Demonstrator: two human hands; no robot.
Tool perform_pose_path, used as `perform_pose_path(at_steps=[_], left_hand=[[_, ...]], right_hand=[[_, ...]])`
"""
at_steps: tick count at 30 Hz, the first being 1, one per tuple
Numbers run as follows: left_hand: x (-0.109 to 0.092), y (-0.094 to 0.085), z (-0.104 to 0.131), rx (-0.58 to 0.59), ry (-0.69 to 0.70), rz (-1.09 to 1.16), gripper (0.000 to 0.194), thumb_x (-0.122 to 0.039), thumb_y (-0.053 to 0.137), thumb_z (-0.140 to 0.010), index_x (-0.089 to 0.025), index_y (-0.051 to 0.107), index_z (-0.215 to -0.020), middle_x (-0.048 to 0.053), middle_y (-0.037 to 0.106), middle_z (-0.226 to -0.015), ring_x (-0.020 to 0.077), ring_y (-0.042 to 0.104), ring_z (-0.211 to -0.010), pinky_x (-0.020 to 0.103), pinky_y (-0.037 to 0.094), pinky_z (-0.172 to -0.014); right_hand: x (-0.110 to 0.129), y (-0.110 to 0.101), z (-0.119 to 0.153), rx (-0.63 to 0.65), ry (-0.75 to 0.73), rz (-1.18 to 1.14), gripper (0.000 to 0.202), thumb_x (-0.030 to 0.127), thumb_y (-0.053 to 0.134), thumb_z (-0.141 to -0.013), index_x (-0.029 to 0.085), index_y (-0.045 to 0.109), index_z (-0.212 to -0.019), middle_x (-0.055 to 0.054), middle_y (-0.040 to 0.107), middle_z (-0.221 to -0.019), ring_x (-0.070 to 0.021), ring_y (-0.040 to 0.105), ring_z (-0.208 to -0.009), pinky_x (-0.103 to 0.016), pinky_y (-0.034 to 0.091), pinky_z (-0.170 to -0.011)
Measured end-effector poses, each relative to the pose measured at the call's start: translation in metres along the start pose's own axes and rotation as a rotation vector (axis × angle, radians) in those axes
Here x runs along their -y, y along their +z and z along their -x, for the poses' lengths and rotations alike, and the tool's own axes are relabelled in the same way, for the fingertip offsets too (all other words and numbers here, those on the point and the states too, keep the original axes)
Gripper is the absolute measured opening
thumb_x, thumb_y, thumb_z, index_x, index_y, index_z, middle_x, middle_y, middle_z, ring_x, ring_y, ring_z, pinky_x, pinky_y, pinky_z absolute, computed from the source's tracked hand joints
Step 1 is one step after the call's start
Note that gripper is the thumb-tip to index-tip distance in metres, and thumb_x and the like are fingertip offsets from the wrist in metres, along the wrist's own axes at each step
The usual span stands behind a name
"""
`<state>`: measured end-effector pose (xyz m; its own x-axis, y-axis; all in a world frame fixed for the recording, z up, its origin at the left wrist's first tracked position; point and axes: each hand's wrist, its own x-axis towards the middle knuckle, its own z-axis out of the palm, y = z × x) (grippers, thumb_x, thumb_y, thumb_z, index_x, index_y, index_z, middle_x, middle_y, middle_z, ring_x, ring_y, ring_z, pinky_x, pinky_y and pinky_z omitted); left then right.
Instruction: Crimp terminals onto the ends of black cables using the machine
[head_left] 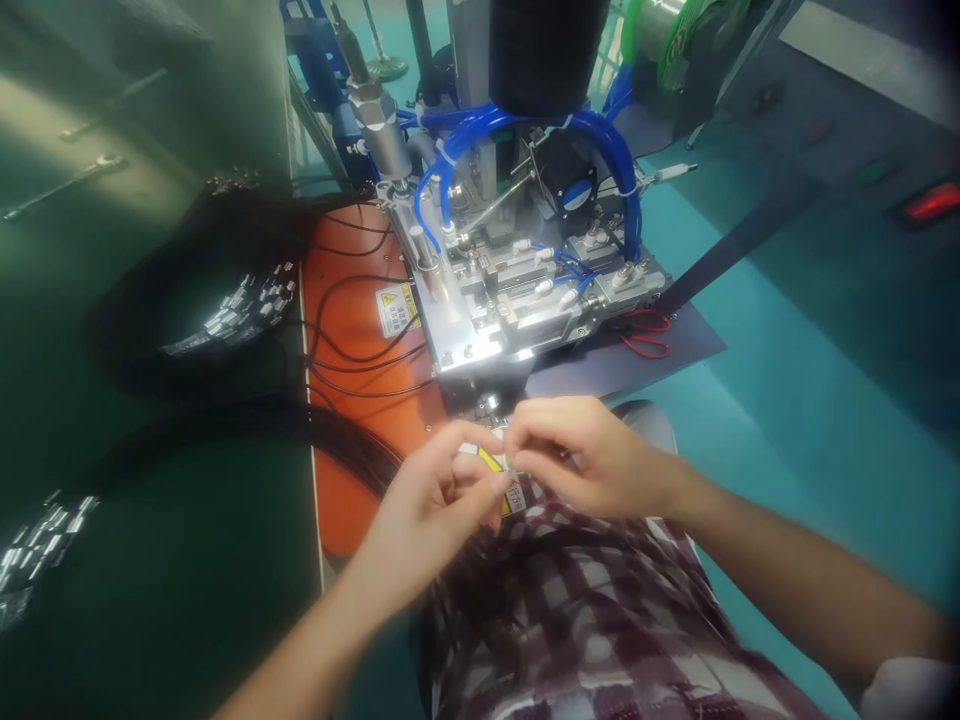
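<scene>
Close together in front of the machine (457, 335), my two hands meet fingertip to fingertip. My left hand (431, 495) has its thumb and fingers curled inward. My right hand (592, 455) is closed in a pinch beside it. Whatever lies between the fingertips is too small and blurred to name. A yellow and white warning label (514, 496) shows just below and behind the fingers. The machine carries metal slides, blue air hoses (622, 165) and a black motor (566, 180).
On the dark green table (187, 620) at left lie bundles of black cables (127, 300) with shiny metallic ends. Thin black cables cross the orange board (352, 350). A wire spool (660, 30) with a green rim is at upper right. Red wire loops (646, 335) lie beside the machine.
</scene>
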<state>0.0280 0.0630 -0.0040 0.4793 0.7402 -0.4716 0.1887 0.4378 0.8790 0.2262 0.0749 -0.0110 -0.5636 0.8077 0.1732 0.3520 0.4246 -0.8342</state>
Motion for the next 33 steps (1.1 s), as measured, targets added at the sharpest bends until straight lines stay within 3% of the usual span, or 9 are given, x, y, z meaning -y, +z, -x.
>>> perform_pose_path(at_steps=[3, 6, 10, 14, 17, 21, 30, 33], left_hand=[[0.002, -0.001, -0.004, 0.036, -0.075, -0.058, 0.016, -0.032, 0.060, -0.085, -0.016, 0.058, -0.083, -0.002, 0.060, -0.056, 0.0030, 0.036, -0.041, 0.015, 0.022, -0.041], [0.004, -0.002, -0.007, -0.040, -0.095, -0.037, 0.016, -0.029, 0.062, -0.082, -0.015, 0.057, -0.075, -0.001, 0.061, -0.056, 0.0019, 0.034, -0.038, 0.015, 0.021, -0.039], [0.003, -0.004, -0.008, -0.195, -0.073, 0.089, 0.021, -0.034, 0.066, -0.080, -0.015, 0.058, -0.077, -0.002, 0.059, -0.052, 0.0017, 0.032, -0.036, 0.015, 0.019, -0.038], [0.002, -0.008, -0.008, -0.282, -0.035, 0.166, 0.021, -0.035, 0.069, -0.079, -0.015, 0.061, -0.078, -0.003, 0.058, -0.053, 0.0022, 0.034, -0.037, 0.019, 0.035, -0.043], [0.003, -0.011, -0.007, -0.315, -0.029, 0.143, 0.021, -0.036, 0.070, -0.079, -0.016, 0.062, -0.079, -0.006, 0.053, -0.048, 0.0051, 0.040, -0.039, 0.022, 0.044, -0.049], [0.004, -0.012, -0.007, -0.338, -0.005, 0.102, 0.023, -0.039, 0.069, -0.080, -0.018, 0.064, -0.082, -0.009, 0.040, -0.038, 0.0102, 0.049, -0.042, 0.024, 0.046, -0.053], [0.006, -0.006, -0.007, -0.372, 0.126, 0.334, 0.015, -0.028, 0.074, -0.077, -0.017, 0.063, -0.075, -0.008, 0.043, -0.044, 0.0038, 0.037, -0.042, 0.016, 0.038, -0.046], [0.003, -0.008, -0.007, -0.339, 0.097, 0.338, 0.015, -0.029, 0.073, -0.077, -0.017, 0.064, -0.076, -0.008, 0.042, -0.043, 0.0047, 0.038, -0.042, 0.018, 0.041, -0.048]], right_hand=[[-0.005, -0.002, -0.006, 0.091, -0.187, 0.258, 0.013, 0.015, 0.050, -0.090, 0.016, 0.060, -0.082, -0.001, 0.059, -0.072, -0.0122, 0.046, -0.062, -0.027, 0.032, -0.060], [-0.007, -0.001, -0.013, 0.110, -0.228, 0.337, 0.015, 0.017, 0.049, -0.091, 0.016, 0.062, -0.083, -0.002, 0.061, -0.075, -0.0127, 0.048, -0.062, -0.027, 0.032, -0.060], [-0.007, 0.006, -0.016, -0.099, 0.062, -0.006, 0.015, 0.019, 0.048, -0.093, 0.017, 0.062, -0.087, -0.003, 0.065, -0.081, -0.0129, 0.057, -0.071, -0.025, 0.041, -0.065], [-0.004, 0.020, -0.013, -0.216, 0.346, -0.280, 0.014, 0.027, 0.055, -0.090, 0.017, 0.065, -0.088, -0.004, 0.067, -0.082, -0.0155, 0.060, -0.074, -0.026, 0.044, -0.063], [0.000, 0.029, -0.014, -0.222, 0.394, -0.341, 0.011, 0.026, 0.061, -0.085, 0.017, 0.065, -0.081, -0.002, 0.065, -0.075, -0.0137, 0.057, -0.068, -0.025, 0.043, -0.059], [0.003, 0.035, -0.019, -0.259, 0.419, -0.430, 0.014, 0.026, 0.061, -0.084, 0.016, 0.060, -0.074, 0.001, 0.059, -0.067, -0.0106, 0.052, -0.060, -0.023, 0.041, -0.055], [0.009, 0.043, -0.022, -0.269, 0.574, -0.756, 0.016, 0.023, 0.060, -0.084, 0.017, 0.052, -0.071, 0.008, 0.048, -0.050, -0.0056, 0.045, -0.042, -0.017, 0.036, -0.043], [0.011, 0.042, -0.023, -0.256, 0.594, -0.786, 0.018, 0.026, 0.061, -0.084, 0.018, 0.052, -0.070, 0.008, 0.048, -0.049, -0.0058, 0.045, -0.040, -0.017, 0.035, -0.041]])
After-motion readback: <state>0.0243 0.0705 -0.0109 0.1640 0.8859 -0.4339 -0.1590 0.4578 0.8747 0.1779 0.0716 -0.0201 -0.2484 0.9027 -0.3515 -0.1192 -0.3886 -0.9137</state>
